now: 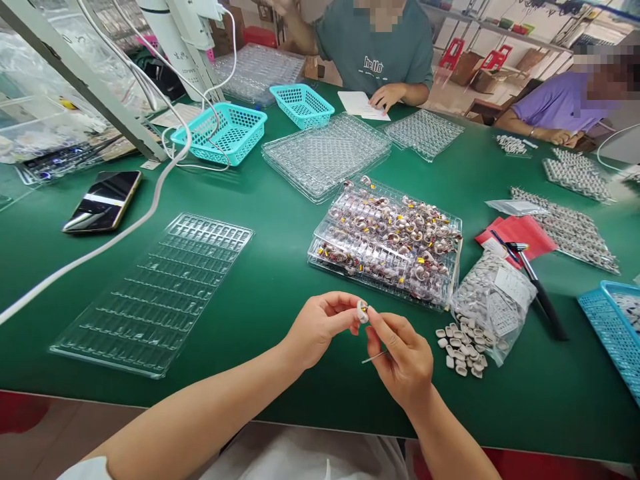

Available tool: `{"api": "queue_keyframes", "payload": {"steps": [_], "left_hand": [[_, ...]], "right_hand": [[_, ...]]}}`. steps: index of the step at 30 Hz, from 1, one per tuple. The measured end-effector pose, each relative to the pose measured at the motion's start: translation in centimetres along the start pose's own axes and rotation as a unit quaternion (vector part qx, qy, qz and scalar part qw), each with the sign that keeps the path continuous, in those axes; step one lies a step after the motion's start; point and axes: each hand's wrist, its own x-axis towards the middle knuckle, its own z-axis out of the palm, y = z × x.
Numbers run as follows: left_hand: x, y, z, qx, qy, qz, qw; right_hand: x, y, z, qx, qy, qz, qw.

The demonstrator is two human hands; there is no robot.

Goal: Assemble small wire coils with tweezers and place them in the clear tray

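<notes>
Between the thumb and fingers of my left hand (323, 327) is a small white earbud-like shell (363, 311) with dark and yellow bits inside. My right hand (403, 353) is closed, its fingertips touching the shell's open side. A thin metal tool (375, 358) sticks out from under its fingers; most of it is hidden. Just beyond both hands, stacked clear trays (320, 257) bear many similar white parts with wires and yellow pieces. Right of my right hand lie loose whitish shell pieces (463, 347), beside a clear bag (500, 293) filled with more.
An unfilled clear tray (155, 293) and a phone (103, 202) lie at left, a white cable (160, 193) crossing nearby. Turquoise baskets (245, 137) and stacked trays (325, 150) stand farther back. A black-handled hammer-like tool (543, 293) lies right. Two people sit across the green table.
</notes>
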Motion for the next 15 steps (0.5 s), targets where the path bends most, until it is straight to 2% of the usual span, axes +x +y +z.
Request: {"api": "queue_keyframes", "payload": {"steps": [6,15], "left_hand": [[-0.17,0.10,0.09,0.018,0.021,0.020,0.999],[-0.09,0.13,0.28,0.029,0.034,0.020,0.999]], "right_hand": [[-0.17,-0.04,-0.21,-0.032,0.002,-0.029,0.999],[0.06,-0.26,-0.18,0.011,0.023,-0.018,1.000]]}}
